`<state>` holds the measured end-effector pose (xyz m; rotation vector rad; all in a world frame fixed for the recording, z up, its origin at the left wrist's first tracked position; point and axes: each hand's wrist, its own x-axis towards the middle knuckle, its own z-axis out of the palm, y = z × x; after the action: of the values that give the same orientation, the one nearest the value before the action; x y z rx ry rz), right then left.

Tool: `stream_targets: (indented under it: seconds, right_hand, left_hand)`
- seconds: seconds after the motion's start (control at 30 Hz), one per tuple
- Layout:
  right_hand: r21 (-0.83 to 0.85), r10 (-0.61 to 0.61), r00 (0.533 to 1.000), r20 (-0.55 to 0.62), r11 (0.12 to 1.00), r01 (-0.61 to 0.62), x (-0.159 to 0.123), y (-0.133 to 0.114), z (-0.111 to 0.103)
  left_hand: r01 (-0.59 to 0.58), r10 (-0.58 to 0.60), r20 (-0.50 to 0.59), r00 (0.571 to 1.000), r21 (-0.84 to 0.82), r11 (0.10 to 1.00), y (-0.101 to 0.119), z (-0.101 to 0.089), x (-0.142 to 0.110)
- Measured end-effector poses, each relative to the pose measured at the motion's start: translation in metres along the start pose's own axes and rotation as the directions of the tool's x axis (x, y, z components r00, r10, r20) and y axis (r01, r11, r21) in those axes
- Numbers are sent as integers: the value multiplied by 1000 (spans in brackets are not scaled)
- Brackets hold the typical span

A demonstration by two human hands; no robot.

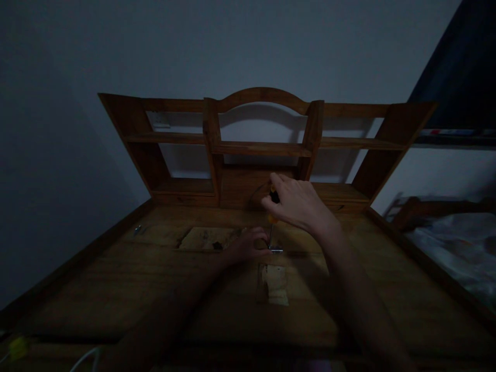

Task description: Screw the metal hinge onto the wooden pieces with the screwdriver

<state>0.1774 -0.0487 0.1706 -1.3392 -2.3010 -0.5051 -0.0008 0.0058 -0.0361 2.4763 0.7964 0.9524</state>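
My right hand (296, 201) is closed round the black and yellow handle of a screwdriver (273, 219), which stands nearly upright. Its thin shaft runs down to a small shiny metal piece (276, 250) on the wooden desk top (217, 294). To the left of the shaft, my left hand (248, 244) pinches the near end of that metal piece with thumb and fingers. Dim light hides exactly what kind of fitting it is and where the screwdriver tip meets it.
A wooden shelf unit (263, 150) rises at the back of the desk. Worn, peeled patches (275, 284) mark the surface. Another small metal piece (138, 229) lies at the left. A bed with pale bedding (457, 243) is at the right; a yellow object (17, 347) is front left.
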Motion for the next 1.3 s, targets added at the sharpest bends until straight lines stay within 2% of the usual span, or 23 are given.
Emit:
stream_targets:
  seconds: [0.13, 0.23, 0.43, 0.6, 0.67, 0.8, 0.9, 0.97, 1.13, 1.2, 1.3]
  right_hand:
    - [217, -82, 995, 49, 974, 70, -2, 10, -1]
    - [259, -114, 992, 46, 961, 99, -1, 14, 0]
    - [124, -87, 995, 47, 989, 81, -1, 11, 1]
    - [-106, 48, 999, -2, 993, -48, 0, 4, 1]
    - [-69, 40, 999, -11, 997, -41, -1, 3, 0]
    - [176, -103, 994, 42, 980, 94, -4, 6, -7]
    - [274, -191, 979, 65, 947, 166, -6, 9, -10]
    - [241, -181, 982, 58, 957, 162, -6, 7, -9]
    - [-70, -9, 1000, 5, 997, 9, -2, 1, -3]
    - [-61, -17, 1000, 10, 998, 18, -2, 1, -5]
    - [82, -99, 994, 44, 992, 95, -4, 4, -11]
  left_hand:
    - [-40, 41, 22, 999, -26, 999, 1, -1, 2]
    - [-49, 49, 11, 999, -45, 998, 3, -2, 3]
    - [-34, 35, 33, 999, -44, 998, 7, -5, 2]
    - [-35, 36, 35, 999, -46, 998, 8, -5, 3]
    - [-20, 21, 36, 999, -36, 999, 6, -5, 2]
    - [33, -32, 36, 999, -13, 999, 5, -3, 0]
    - [25, -24, 34, 999, -35, 999, 7, -3, 0]
    - [18, -17, 35, 999, -38, 999, 9, -5, 1]
    - [19, -19, 32, 999, 0, 1000, 10, -5, 2]
    - [32, -32, 31, 999, 6, 999, 9, -5, 2]
    - [58, -57, 32, 998, -15, 998, 10, -5, 2]
